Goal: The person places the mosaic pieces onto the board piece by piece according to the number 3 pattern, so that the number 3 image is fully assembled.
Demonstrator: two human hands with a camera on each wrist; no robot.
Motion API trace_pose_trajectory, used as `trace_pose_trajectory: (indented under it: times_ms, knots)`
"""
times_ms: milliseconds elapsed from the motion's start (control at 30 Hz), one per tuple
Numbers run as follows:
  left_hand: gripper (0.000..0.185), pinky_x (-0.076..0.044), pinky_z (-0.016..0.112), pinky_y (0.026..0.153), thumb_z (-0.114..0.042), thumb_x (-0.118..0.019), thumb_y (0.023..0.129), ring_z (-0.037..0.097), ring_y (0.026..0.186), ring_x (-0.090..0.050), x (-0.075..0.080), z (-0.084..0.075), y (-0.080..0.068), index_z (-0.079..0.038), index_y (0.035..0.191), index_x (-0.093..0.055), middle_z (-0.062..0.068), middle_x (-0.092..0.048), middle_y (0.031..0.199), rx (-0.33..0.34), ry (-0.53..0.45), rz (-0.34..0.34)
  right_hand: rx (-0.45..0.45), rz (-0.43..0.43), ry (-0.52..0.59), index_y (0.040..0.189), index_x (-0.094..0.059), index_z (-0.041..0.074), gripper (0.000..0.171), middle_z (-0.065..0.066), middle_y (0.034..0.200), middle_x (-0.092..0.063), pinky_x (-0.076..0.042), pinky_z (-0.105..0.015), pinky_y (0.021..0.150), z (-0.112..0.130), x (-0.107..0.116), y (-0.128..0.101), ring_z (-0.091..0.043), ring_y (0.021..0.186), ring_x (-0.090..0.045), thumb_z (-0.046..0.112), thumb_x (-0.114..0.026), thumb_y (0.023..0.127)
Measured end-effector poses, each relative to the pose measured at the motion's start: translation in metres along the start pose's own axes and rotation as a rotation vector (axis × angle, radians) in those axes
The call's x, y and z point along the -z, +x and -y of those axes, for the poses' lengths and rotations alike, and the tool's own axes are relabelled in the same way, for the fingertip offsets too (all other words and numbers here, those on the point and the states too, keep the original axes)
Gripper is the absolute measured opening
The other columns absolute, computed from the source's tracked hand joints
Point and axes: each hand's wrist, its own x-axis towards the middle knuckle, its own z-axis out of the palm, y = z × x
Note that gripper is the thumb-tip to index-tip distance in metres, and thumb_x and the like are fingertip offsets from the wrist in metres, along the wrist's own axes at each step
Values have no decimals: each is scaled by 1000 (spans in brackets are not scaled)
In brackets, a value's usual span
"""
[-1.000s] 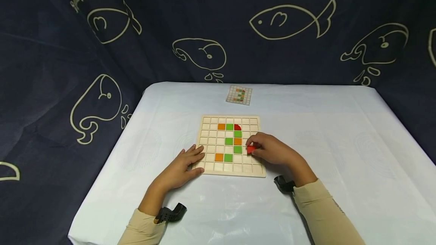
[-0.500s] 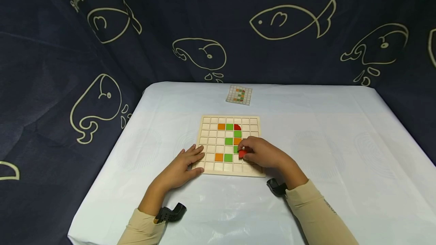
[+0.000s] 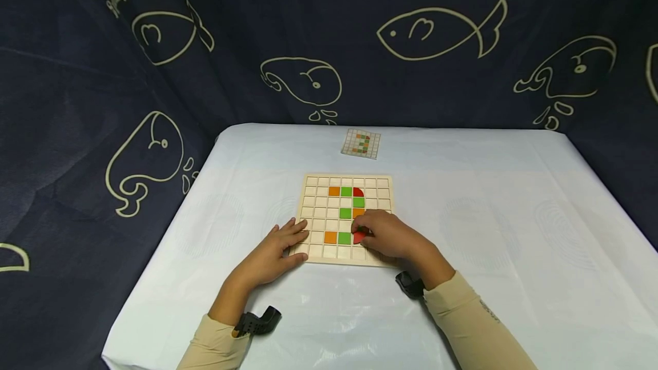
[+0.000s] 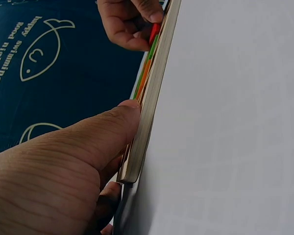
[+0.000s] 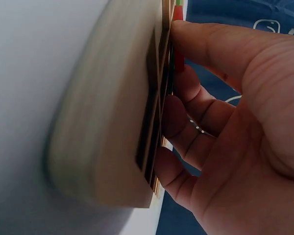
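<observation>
A wooden grid board [image 3: 330, 252] lies on the table with orange, green and red tiles in some of its cells. My right hand [image 3: 394, 236] is over its right half and pinches a red tile [image 3: 357, 238] between thumb and fingers. That tile is at the cell right of the green tile [image 3: 344, 238] in the lower row. In the right wrist view the red tile [image 5: 179, 58] stands proud of the board between thumb and forefinger. My left hand [image 3: 273, 250] rests with spread fingers on the board's left edge.
Behind the board lies a small card [image 3: 361, 143] printed with a grid and coloured squares. A white cloth [image 3: 462, 187] covers the table. Dark fabric [image 3: 329, 27] with fish and whale drawings hangs behind and at the left.
My right hand has moved left and slightly toward me with the red tile, from the board's right side to beside the lower green tile. My left hand has stayed put.
</observation>
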Motion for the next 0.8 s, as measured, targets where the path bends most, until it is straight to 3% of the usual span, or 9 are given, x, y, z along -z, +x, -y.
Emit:
trace_pose_trajectory:
  times_ms: [333,800]
  knots:
    - [57,-8,60,117,-29,-69,96,29,149,-20,-1,1,0,-1,142,-53,10,-37,156,-6,-2,-4,-6,1,-3,102,-69,13,15,5,93,-61,-46,-38,87,1,0,0,-16,91,-54,6,-71,89]
    - [57,-8,60,117,-28,-69,95,31,149,-20,-1,0,1,-1,142,-53,10,-37,156,-7,0,0,-10,-12,-16,100,-69,14,12,5,91,-59,-45,-36,82,3,-4,-1,-15,88,-52,9,-72,90]
